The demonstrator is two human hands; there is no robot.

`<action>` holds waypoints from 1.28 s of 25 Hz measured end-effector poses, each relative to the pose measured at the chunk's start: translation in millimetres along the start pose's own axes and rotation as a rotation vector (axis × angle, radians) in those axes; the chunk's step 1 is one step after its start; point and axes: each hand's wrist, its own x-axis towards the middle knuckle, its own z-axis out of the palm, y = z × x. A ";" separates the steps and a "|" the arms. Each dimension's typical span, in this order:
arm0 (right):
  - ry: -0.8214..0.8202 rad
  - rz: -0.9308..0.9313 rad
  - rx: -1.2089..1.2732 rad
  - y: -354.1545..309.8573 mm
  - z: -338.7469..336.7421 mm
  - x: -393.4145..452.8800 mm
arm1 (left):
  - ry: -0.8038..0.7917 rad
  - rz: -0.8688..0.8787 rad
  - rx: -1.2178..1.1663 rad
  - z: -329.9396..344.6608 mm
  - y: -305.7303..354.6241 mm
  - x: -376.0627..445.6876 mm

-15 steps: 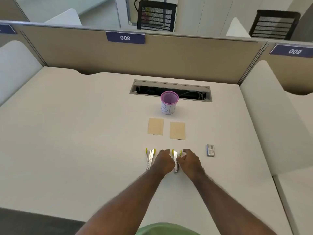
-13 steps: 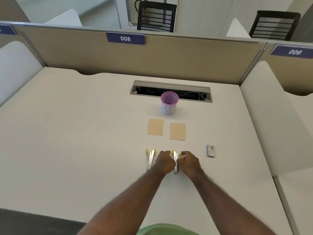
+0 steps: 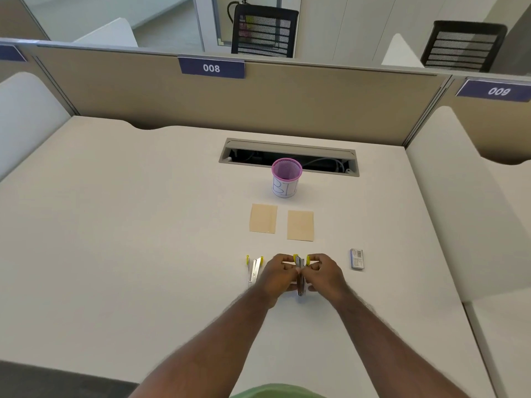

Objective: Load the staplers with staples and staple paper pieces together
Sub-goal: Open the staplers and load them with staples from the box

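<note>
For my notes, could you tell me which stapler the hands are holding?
The right-hand stapler, gripped between both hands; the other stapler lies untouched to its left.

Left hand [image 3: 278, 275]: forearm entering from the lower edge, fingers curled, thumb and fingertips pinched inward toward the right hand.
Right hand [image 3: 324, 274]: forearm angled in from the lower right, fingers bent, tips meeting the left hand's.
Both hands: close together, knuckles up, grasping 1 item between them.
</note>
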 end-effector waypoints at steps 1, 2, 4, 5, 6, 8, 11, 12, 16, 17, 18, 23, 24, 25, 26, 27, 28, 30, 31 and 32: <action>-0.013 -0.027 -0.036 -2.8 -2.8 -1.1 | -0.020 0.017 -0.013 -3.2 0.6 -0.6; -0.031 -0.052 -0.078 -5.3 -5.2 -1.9 | -0.041 0.035 -0.020 -6.2 1.0 -1.0; -0.085 -0.089 -0.173 -11.8 -10.9 -4.6 | -0.089 0.056 -0.027 -10.3 1.9 -2.4; -0.119 -0.106 -0.227 -15.7 -14.0 -6.2 | -0.115 0.063 -0.017 -11.6 2.4 -4.4; -0.155 -0.122 -0.277 -19.0 -17.0 -7.4 | -0.141 0.071 -0.002 -12.5 2.2 -6.4; -0.202 -0.147 -0.361 -25.3 -21.1 -11.1 | -0.183 0.081 0.036 -14.4 2.6 -10.0; -0.196 -0.172 -0.429 -31.4 -21.2 -17.0 | -0.225 0.099 0.107 -16.2 5.7 -13.8; -0.190 -0.171 -0.442 -33.5 -19.8 -18.3 | -0.235 0.108 0.131 -16.2 7.2 -15.0; -0.157 -0.153 -0.482 -41.5 -14.9 -21.1 | -0.243 0.133 0.121 -13.5 5.8 -20.1; -0.151 -0.159 -0.489 -43.0 -14.2 -21.6 | -0.244 0.141 0.106 -13.2 5.0 -21.1; -0.148 -0.165 -0.494 -43.8 -13.5 -22.1 | -0.250 0.148 0.095 -13.5 4.2 -21.5; -0.152 -0.219 -0.538 -42.9 -10.8 -20.7 | -0.271 0.139 0.090 -18.7 6.3 -20.0; -0.149 -0.230 -0.547 -41.9 -10.7 -20.2 | -0.274 0.136 0.090 -18.7 6.7 -19.8; -0.144 -0.240 -0.560 -41.7 -10.2 -20.0 | -0.274 0.138 0.092 -18.3 6.7 -19.6; -0.135 -0.250 -0.575 -41.4 -9.5 -20.1 | -0.270 0.142 0.092 -17.8 6.3 -19.2; -0.122 -0.259 -0.587 -41.4 -8.6 -20.2 | -0.265 0.149 0.089 -17.5 6.2 -18.9; -0.108 -0.265 -0.595 -41.4 -7.6 -20.5 | -0.259 0.157 0.087 -17.0 6.7 -18.8; -0.080 -0.280 -0.600 -41.3 -5.9 -20.5 | -0.255 0.176 0.080 -16.3 8.2 -17.3; -0.066 -0.290 -0.599 -41.2 -5.8 -20.0 | -0.255 0.184 0.078 -15.9 9.2 -16.7; -0.049 -0.304 -0.593 -40.7 -6.0 -19.5 | -0.255 0.190 0.079 -15.7 10.6 -16.6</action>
